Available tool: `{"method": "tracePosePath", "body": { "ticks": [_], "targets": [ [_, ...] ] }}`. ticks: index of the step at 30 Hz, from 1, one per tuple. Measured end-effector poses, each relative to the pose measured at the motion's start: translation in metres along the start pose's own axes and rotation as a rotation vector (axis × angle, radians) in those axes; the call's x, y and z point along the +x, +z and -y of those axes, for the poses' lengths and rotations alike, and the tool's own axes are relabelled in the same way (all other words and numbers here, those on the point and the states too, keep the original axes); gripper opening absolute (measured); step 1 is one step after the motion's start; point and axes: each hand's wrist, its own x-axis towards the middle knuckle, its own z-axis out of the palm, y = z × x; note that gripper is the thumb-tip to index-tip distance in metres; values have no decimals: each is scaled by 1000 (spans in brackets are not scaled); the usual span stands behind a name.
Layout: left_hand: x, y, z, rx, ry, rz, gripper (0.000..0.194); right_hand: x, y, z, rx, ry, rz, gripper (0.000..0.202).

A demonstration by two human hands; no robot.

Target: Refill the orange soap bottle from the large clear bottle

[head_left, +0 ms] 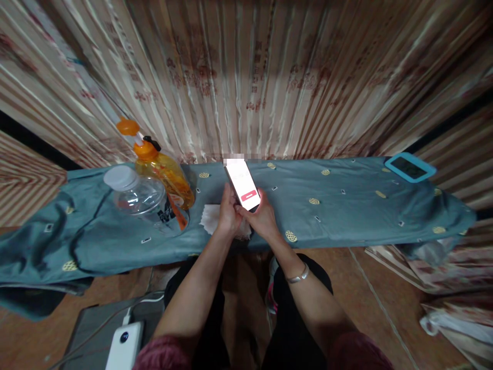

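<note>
"What's being held?"

"A phone. The left grip is curled along its lower left edge, and the right grip is folded about its lower right corner, thumb by the bottom edge. Both are closed around it; some fingers are hidden behind."

"How does the phone sit?"

"Between the two, its top leaning left and pointing away from the person. The screen is lit white, with a red bar near the bottom."

"What lies closest around that?"

"A white piece of paper or cloth, just beneath the left grip and partly covered by it, on the worktop, which is draped in patterned green fabric. A silver bracelet circles the forearm behind the right grip."

"And further out?"

"Left of the left grip, an orange-topped pump bottle, then a clear bottle with a white lid. They overlap in view, so I can't tell if they touch. Back toward the person, a white power bank with a cable plugged in. Well to the right of the right grip, a blue-rimmed device. Behind everything, a pleated curtain."
</note>
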Motion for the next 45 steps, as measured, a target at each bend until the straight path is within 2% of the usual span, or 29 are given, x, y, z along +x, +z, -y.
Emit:
{"method": "tracePosePath", "body": {
  "ticks": [24,45],
  "targets": [
    [4,-7,2,41,8,24,49,0,-2,3,-23,-17,9,96],
    [1,-3,-3,37,-2,29,54,-2,1,-1,-54,-125,-67,99]
  ]
}}
